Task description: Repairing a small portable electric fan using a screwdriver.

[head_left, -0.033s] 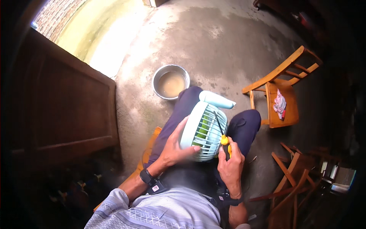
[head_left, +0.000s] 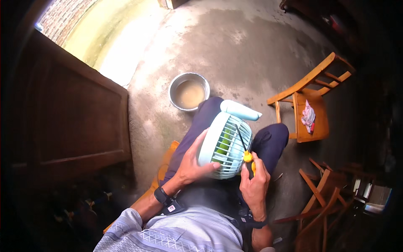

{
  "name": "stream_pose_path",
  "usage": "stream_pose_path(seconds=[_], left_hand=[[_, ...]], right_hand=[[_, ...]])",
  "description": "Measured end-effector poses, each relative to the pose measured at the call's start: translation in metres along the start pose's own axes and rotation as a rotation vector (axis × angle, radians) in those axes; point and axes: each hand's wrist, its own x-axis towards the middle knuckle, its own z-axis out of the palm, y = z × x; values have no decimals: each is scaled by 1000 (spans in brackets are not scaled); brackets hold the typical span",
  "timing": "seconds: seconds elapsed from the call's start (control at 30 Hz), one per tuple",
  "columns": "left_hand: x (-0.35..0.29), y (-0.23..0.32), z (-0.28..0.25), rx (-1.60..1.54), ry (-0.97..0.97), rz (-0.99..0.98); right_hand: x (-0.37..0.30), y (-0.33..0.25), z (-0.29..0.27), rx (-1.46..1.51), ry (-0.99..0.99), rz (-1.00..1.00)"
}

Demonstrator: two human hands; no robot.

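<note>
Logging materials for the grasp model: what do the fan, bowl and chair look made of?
Fan: likely plastic, pale blue-white, smooth moulded grille bars, matte sheen.
Bowl: looks like metal, probably steel or aluminium; grey reflective rim, holding murky liquid.
Chair: wood, orange-brown, jointed slats and rungs; whether varnished cannot be told.

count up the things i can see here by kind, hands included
hands: 2, left hand and right hand
fan: 1
screwdriver: 1
metal bowl: 1
wooden chair: 1
cloth on the chair: 1
total: 7
</note>
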Motion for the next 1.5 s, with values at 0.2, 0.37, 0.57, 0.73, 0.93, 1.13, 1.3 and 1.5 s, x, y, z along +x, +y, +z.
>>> stream_pose_path(seconds=[0.2,0.37,0.57,0.73,0.93,1.13,1.3,1.5], left_hand=[[-10,0,-9,-198,-63,124],[-17,-3,0,-714,-132,58],[-27,-38,-13,-1114,-266,-179],[-14,-59,-15,-1160,-265,-226],[-8,-74,-31,-1082,-154,-280],[9,-87,-55,-1005,-131,-318],[37,-65,-77,-672,-232,-311],[56,-15,-77,-318,-93,-331]], right_hand=[[-11,-48,-22,-215,173,-295],[-35,-109,-37,-558,271,-416],[-45,-146,-44,-569,240,-665],[-46,-107,-23,-481,136,-620],[-27,-79,0,-453,71,-574],[-4,-67,6,-316,-20,-534],[8,-57,10,-36,-46,-455],[39,-20,-29,512,-59,-95]])
